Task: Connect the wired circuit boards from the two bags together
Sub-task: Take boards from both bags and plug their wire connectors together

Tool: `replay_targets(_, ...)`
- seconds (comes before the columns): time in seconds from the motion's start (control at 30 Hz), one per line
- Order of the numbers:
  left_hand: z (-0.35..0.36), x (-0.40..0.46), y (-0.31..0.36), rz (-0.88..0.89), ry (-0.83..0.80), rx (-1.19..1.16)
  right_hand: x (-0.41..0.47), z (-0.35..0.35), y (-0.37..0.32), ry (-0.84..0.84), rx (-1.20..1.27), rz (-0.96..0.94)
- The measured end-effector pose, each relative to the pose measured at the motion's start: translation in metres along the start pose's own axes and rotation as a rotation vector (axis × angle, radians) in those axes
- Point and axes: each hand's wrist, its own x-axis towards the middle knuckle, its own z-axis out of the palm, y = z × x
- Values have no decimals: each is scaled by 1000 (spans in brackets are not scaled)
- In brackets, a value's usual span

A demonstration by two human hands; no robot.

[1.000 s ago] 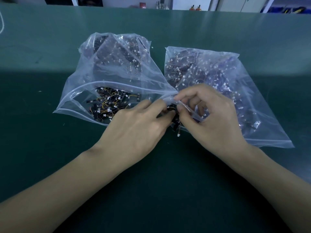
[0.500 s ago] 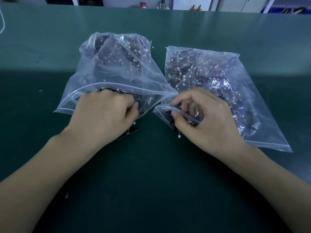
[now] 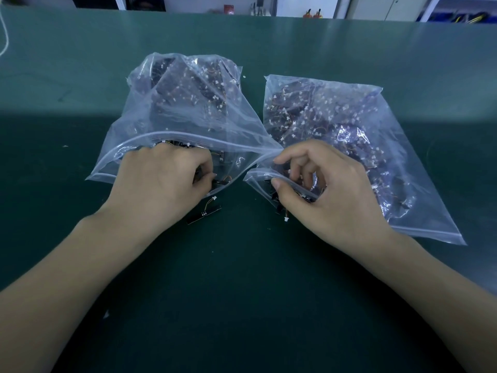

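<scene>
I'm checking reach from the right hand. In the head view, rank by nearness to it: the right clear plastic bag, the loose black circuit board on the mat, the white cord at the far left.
1. Right clear plastic bag: the right hand pinches its mouth.
2. Loose black circuit board: left of it, beside the left hand.
3. White cord: far left corner.

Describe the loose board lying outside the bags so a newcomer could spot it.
On the green table, look just below the left bag's mouth, beside the left hand. The small black board lies bare on the table, unlike those inside plastic.
</scene>
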Motion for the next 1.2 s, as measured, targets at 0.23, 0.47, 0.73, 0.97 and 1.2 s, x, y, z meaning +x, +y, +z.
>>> replay_targets(0.23,-12,0,13,142,219,-198,-1,0,-2,7,4,-1)
replay_targets(0.47,-11,-7,30,291,215,-436,0,-2,-6,-23,22,-55)
replay_targets(0.73,4,-9,36,403,173,-581,3,-3,-8,-30,71,-130)
replay_targets(0.97,9,-9,35,380,200,-702,3,-2,-6,-6,125,-146)
replay_targets(1.2,5,-9,36,254,278,-724,2,-1,-6,47,185,-116)
